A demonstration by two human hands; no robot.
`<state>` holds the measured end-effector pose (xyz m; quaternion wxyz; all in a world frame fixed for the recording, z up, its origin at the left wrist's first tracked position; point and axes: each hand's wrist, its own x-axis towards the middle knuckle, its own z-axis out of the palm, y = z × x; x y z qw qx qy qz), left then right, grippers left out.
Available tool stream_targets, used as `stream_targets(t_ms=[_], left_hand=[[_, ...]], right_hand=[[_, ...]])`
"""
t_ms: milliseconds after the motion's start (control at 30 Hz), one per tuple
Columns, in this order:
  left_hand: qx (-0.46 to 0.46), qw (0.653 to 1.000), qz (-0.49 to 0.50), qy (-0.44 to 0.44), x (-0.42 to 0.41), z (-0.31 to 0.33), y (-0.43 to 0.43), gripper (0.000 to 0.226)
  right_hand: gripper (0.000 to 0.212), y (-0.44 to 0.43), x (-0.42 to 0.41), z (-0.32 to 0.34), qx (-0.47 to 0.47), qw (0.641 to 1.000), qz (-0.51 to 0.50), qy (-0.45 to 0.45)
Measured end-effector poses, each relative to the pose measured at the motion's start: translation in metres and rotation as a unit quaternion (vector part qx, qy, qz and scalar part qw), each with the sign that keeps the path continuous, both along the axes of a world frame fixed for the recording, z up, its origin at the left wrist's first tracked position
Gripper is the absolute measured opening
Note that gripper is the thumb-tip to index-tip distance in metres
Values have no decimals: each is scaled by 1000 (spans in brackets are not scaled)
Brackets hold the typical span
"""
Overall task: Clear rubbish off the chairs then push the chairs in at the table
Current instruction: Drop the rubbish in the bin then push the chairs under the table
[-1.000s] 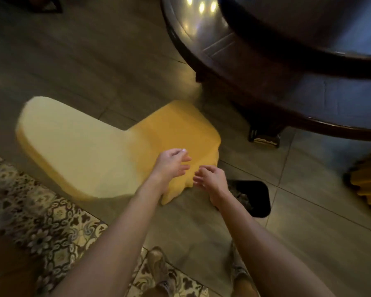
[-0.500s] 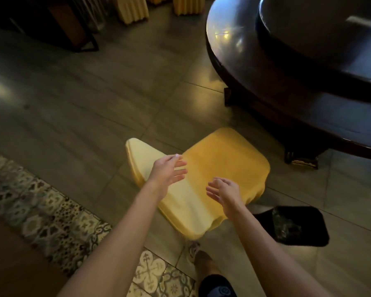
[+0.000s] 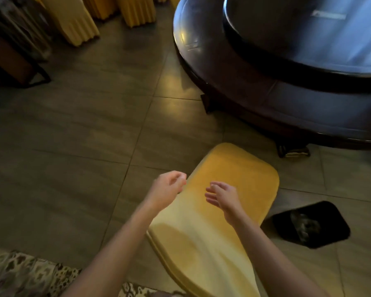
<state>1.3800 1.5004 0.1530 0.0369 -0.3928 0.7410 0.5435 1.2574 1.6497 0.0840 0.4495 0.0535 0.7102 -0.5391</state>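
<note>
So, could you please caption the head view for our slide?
Both hands, left and right, hover empty over a yellow-covered chair near the dark round table.

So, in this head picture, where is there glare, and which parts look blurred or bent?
In the head view, glare sits on the dark round wooden table rim and the grey floor tile beside it; the left hand and right hand are motion-blurred above the yellow covered chair; the wide lens bends the tile lines.
</note>
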Motion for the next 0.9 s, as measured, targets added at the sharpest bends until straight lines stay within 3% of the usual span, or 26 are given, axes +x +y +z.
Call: stream_targets(t_ms=[133,267,400,467,533,600,667,700,733,900], left_hand=[[-41,980,-188,-53,26,-14,-7,33],[-31,964,-233,-125,64,-29,-19,39],[-24,982,-94,-162,77,-37,-26,53],[115,979,47,-162,81,-38,-26,67],[288,922,192,-175,85,-34,-26,62],[397,864,264,-162,86,-33,-23,46],[412,856,282,-135,81,-33,-19,37],[402,861,284,-127,77,-33,-19,36],[393,866,285,-121,74,-31,-20,35],[381,872,288,-113,55,-30,-35,40]], right_hand=[[30,18,16,18,50,986,84,137],[28,65,53,29,112,976,81,170],[39,123,97,25,277,956,43,82],[38,146,114,21,320,947,26,26],[40,164,126,18,335,940,-56,-37],[41,176,139,16,242,929,-220,-172],[33,176,148,18,61,875,-379,-295],[26,173,149,19,6,848,-429,-312],[20,170,149,19,-15,835,-454,-311],[9,155,127,18,-48,840,-457,-289]])
